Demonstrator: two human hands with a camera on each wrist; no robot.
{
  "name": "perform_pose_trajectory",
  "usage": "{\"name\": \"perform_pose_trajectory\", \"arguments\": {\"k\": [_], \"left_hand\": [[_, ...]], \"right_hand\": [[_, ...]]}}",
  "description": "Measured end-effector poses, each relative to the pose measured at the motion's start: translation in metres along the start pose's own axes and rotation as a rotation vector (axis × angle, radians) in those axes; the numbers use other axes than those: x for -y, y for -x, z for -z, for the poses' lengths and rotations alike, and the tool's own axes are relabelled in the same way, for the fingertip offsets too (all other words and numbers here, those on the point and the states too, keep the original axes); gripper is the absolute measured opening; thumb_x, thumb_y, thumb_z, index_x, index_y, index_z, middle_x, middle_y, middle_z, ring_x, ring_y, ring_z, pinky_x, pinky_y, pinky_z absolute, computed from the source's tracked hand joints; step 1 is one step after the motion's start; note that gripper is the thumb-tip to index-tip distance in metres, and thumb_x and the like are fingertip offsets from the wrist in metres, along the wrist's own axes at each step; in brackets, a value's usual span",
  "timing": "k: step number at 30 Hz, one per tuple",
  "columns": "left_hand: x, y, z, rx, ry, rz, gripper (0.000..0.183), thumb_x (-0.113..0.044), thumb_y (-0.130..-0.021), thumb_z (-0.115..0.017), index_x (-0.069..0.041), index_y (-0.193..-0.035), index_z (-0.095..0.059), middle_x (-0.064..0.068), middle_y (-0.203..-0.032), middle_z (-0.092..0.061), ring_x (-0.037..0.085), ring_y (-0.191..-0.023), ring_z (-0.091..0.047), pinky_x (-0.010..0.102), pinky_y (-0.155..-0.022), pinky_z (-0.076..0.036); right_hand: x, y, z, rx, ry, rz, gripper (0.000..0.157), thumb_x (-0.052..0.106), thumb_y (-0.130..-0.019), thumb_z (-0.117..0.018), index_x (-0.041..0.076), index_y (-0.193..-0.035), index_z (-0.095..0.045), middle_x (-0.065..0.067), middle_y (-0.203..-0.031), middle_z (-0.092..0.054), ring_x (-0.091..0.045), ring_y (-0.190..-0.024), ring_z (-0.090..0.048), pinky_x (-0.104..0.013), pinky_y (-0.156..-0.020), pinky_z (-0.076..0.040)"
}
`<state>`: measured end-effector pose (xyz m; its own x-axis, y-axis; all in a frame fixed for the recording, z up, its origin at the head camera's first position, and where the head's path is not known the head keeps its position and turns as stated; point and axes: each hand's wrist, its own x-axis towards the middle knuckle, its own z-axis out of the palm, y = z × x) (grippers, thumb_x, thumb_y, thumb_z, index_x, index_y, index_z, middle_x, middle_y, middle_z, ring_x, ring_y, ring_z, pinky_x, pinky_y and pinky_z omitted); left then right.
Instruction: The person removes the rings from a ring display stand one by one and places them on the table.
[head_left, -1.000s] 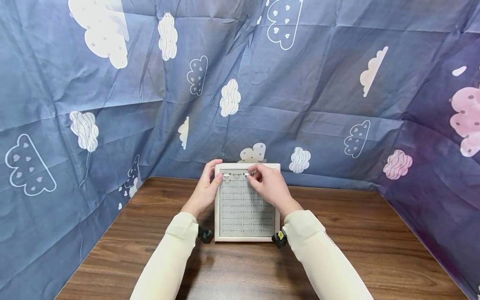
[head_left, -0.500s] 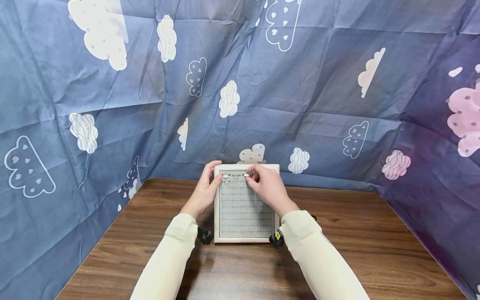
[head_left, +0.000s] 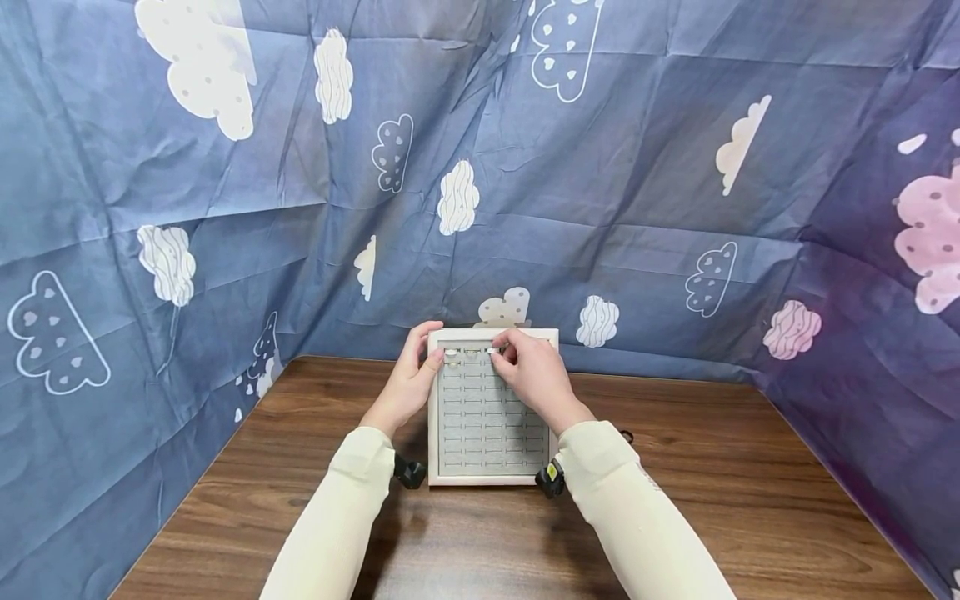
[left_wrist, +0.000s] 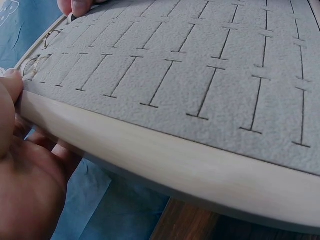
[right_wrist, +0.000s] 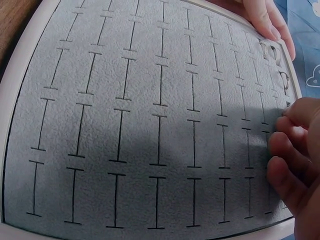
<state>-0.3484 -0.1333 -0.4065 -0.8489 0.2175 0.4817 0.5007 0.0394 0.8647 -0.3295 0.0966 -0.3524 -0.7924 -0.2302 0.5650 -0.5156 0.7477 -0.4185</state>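
A ring display tray (head_left: pixel 495 481) with a pale frame and grey slotted padding stands in front of me, its top edge near the curtain. My left hand (head_left: pixel 407 379) grips the upper left of its frame, thumb at the front and fingers behind. At the third place of the top row, my right hand (head_left: pixel 536 371) pinches a small silvery ring (head_left: pixel 492 350), mostly covered by the fingertips. To its left sit a ring (right_wrist: pixel 284 80) in the second slot and a ring (right_wrist: pixel 275 54) in the corner slot. Another ring (head_left: pixel 453 363) is just below the corner one.
The tray is over a brown wooden table (head_left: pixel 675 467). A dark blue curtain (head_left: pixel 525 208) with cloud prints surrounds the back and sides. Black wrist cameras sit by both cuffs, the right one (head_left: pixel 551 477) overlapping the tray's lower right corner. A small dark loop (head_left: pixel 627 436) shows beside the right sleeve.
The right wrist has shifted slightly left, while its fingertips stay at the same ring. My left hand keeps its grip on the frame.
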Motion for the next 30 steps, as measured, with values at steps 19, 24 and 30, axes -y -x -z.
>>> {"name": "perform_pose_trajectory", "arguments": {"k": [19,24,30], "left_hand": [[0.001,0.0,-0.001,-0.013,-0.012,-0.012,0.046,-0.007,-0.114,-0.048,-0.009,-0.158,-0.035,0.024,-0.141,-0.053,0.022,-0.107,-0.062,0.027,-0.084,-0.058],[0.002,-0.001,0.0,-0.011,-0.022,-0.022,0.046,-0.007,-0.114,-0.048,-0.007,-0.159,-0.035,0.025,-0.139,-0.054,0.02,-0.108,-0.061,0.027,-0.085,-0.057],[0.003,-0.001,0.001,-0.008,-0.034,-0.018,0.047,-0.008,-0.114,-0.048,-0.006,-0.159,-0.034,0.024,-0.139,-0.054,0.02,-0.108,-0.061,0.027,-0.085,-0.058]], "right_hand": [[-0.008,0.001,-0.002,-0.085,0.052,0.173,0.005,0.011,-0.094,-0.073,0.009,-0.099,-0.073,0.002,-0.072,-0.065,-0.015,-0.066,-0.059,-0.041,-0.07,-0.054],[-0.013,0.002,-0.004,-0.091,0.041,0.19,0.006,0.01,-0.093,-0.072,0.009,-0.1,-0.072,0.002,-0.073,-0.065,-0.013,-0.067,-0.059,-0.038,-0.07,-0.054],[-0.013,0.001,-0.004,-0.048,0.023,0.186,0.009,0.01,-0.097,-0.072,0.008,-0.106,-0.073,0.002,-0.074,-0.065,-0.013,-0.067,-0.058,-0.037,-0.071,-0.053]]}}
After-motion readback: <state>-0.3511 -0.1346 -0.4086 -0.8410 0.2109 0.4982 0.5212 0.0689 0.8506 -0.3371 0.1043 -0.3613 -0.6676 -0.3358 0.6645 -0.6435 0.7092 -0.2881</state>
